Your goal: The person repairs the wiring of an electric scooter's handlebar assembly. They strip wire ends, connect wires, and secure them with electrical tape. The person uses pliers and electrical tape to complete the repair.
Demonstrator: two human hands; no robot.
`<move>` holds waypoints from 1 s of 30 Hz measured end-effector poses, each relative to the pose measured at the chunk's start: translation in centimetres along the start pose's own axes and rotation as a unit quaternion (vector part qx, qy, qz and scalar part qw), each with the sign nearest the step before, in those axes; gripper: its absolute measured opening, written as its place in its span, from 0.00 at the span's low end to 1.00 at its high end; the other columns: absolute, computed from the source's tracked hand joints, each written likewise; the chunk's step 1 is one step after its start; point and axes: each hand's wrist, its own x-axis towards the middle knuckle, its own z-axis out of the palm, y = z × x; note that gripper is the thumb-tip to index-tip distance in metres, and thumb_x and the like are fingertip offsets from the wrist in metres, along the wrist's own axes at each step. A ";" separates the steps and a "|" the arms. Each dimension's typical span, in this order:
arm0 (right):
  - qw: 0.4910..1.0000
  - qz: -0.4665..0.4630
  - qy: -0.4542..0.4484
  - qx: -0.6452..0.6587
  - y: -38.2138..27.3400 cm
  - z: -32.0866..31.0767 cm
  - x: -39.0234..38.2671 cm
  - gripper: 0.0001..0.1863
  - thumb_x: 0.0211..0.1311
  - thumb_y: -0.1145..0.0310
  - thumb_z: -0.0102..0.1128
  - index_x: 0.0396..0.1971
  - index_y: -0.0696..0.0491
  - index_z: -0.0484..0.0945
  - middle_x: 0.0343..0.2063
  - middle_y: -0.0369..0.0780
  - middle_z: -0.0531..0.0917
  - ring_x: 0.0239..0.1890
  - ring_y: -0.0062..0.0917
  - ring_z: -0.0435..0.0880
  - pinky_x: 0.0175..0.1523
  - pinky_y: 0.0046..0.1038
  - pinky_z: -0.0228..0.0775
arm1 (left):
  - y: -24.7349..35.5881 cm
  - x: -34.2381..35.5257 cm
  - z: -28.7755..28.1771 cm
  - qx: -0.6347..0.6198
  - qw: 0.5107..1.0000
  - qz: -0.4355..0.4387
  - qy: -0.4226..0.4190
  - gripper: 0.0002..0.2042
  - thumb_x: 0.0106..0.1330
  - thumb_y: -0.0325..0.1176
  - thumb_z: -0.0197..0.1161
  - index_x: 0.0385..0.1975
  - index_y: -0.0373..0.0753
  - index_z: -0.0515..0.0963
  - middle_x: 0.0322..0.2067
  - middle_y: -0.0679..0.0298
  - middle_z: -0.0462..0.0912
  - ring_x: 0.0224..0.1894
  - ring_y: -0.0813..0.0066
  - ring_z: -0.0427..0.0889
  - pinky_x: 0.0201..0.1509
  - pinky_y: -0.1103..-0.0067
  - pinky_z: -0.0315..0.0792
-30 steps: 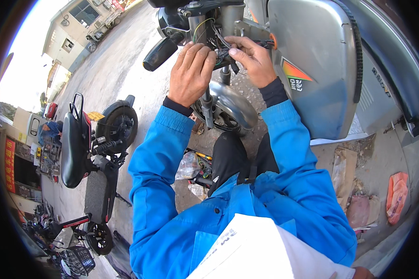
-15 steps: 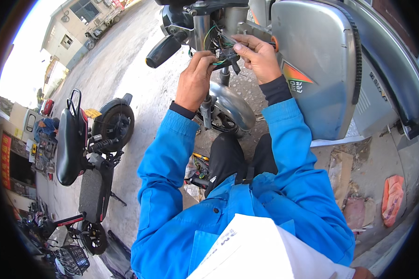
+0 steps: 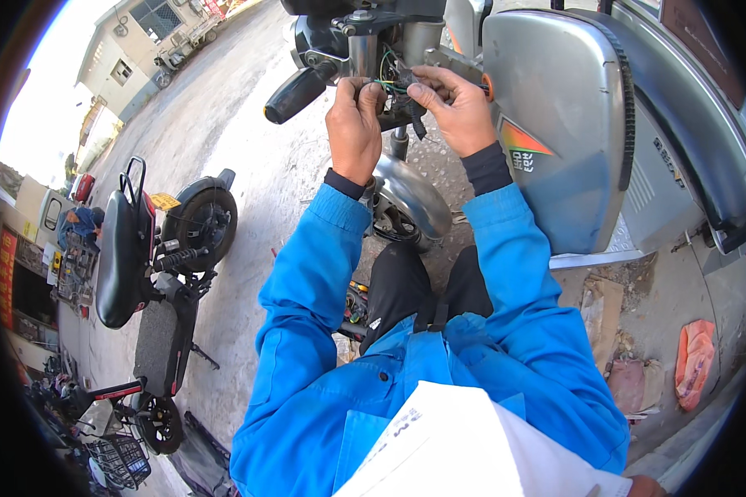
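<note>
Outdoors on grey, cracked pavement, far left of the hands, a black electric bike [image 3: 145,282] lies tipped beside a wire basket [image 3: 118,460] whose contents cannot be made out; a pale building [image 3: 137,41] stands beyond it. Just left of the left hand [image 3: 355,128] juts a black handlebar grip [image 3: 294,94]. That hand is curled closed, pinching the bundle of coloured wires [image 3: 396,86] below the scooter's steering column [image 3: 363,51]. Touching the same wires from the other side, the right hand [image 3: 456,112] grips them with bent fingers. Below both hands sits the silver front mudguard [image 3: 414,199]. Right of the right hand rises a silver scooter panel [image 3: 559,124]; farther right, an orange bag [image 3: 695,363] lies on the ground, contents unseen.
</note>
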 end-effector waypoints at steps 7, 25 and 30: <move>0.975 -0.091 0.065 -0.191 -1.1 0.4 0.3 0.18 0.72 0.62 0.74 0.52 0.60 0.89 0.39 0.43 0.91 0.37 0.25 0.88 0.45 0.28 0.80 | 0.9 1.9 1.4 -0.317 0.931 -0.180 0.028 0.10 0.78 0.30 0.68 0.48 0.33 0.73 0.32 0.58 0.87 0.31 0.72 0.89 0.34 0.80 0.83; 0.948 -0.189 0.037 -0.253 -1.4 1.0 1.0 0.19 0.74 0.59 0.67 0.58 0.52 0.87 0.44 0.48 0.90 0.45 0.49 0.88 0.49 0.45 0.81 | 1.1 2.2 1.0 -0.453 0.857 -0.244 0.032 0.15 0.77 0.27 0.68 0.55 0.26 0.74 0.47 0.47 0.89 0.47 0.64 0.92 0.51 0.72 0.88; 0.944 -0.175 0.127 -0.250 -1.6 2.3 1.8 0.12 0.73 0.61 0.66 0.45 0.52 0.91 0.37 0.47 0.91 0.39 0.49 0.89 0.44 0.45 0.81 | 1.7 1.5 0.7 -0.286 0.950 -0.126 -0.013 0.15 0.76 0.23 0.67 0.57 0.23 0.77 0.50 0.50 0.89 0.54 0.62 0.90 0.63 0.72 0.83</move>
